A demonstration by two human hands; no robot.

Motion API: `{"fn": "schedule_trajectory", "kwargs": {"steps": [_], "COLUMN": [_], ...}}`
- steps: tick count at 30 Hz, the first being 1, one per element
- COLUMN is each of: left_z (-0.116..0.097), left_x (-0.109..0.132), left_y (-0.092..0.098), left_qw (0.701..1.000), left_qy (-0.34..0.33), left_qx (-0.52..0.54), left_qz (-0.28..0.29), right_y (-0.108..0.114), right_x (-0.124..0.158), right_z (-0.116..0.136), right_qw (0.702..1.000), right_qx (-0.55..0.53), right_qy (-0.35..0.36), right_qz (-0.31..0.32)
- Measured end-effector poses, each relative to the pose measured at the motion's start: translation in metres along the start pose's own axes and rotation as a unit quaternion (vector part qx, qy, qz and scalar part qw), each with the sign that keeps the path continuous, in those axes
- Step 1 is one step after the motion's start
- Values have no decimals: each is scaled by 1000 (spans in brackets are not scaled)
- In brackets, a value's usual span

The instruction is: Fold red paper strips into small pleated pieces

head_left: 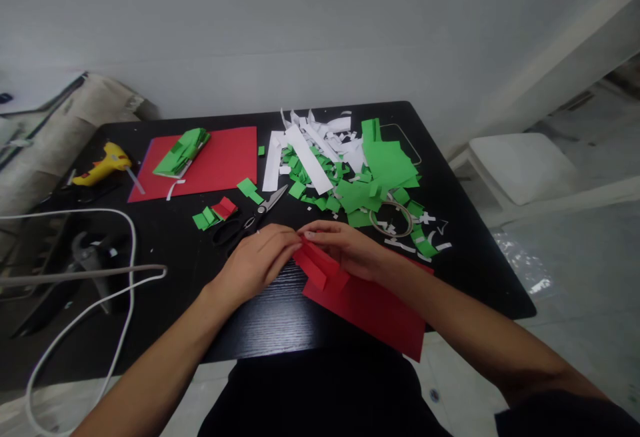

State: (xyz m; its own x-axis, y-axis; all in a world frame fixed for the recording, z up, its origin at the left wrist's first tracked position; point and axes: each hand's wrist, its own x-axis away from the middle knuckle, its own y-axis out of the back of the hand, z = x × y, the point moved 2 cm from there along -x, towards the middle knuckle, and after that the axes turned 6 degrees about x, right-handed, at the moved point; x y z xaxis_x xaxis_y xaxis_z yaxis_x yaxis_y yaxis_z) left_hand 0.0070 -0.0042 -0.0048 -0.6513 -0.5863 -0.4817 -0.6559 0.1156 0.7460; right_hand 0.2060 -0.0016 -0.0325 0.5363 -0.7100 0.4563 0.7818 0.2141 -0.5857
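A folded red paper piece (316, 267) is held between both hands near the front of the black table. My left hand (261, 257) pinches its upper left end, fingers closed. My right hand (345, 245) has its fingers closed on the upper edge, close to the left fingertips. Beneath the right forearm lies a larger red sheet (375, 310), partly covered by the arm. Black-handled scissors (263, 210) lie partly open just beyond my left hand. Small folded green pieces (205, 217) and a small folded red piece (225, 207) rest left of the scissors.
Green scraps (387, 163) and white paper strips (310, 157) are heaped at the back. A tape roll (391, 219) lies right. A red sheet (225, 163) bears a green bundle (183, 152). A yellow glue gun (104, 165) and white cable (133, 243) are left.
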Motion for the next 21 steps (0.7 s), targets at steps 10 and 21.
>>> {"fn": "schedule_trajectory", "kwargs": {"steps": [10, 21], "left_z": [0, -4], "left_x": [0, -2], "left_y": [-2, 0], "left_qw": [1000, 1000], "left_qy": [13, -11], "left_qx": [11, -20], "left_qz": [-2, -9], "right_y": [3, 6], "right_x": [-1, -3], "right_z": [-1, -3], "right_qw": [1000, 1000], "right_qx": [-5, 16], "right_qy": [9, 19], "right_qz": [9, 2]}}
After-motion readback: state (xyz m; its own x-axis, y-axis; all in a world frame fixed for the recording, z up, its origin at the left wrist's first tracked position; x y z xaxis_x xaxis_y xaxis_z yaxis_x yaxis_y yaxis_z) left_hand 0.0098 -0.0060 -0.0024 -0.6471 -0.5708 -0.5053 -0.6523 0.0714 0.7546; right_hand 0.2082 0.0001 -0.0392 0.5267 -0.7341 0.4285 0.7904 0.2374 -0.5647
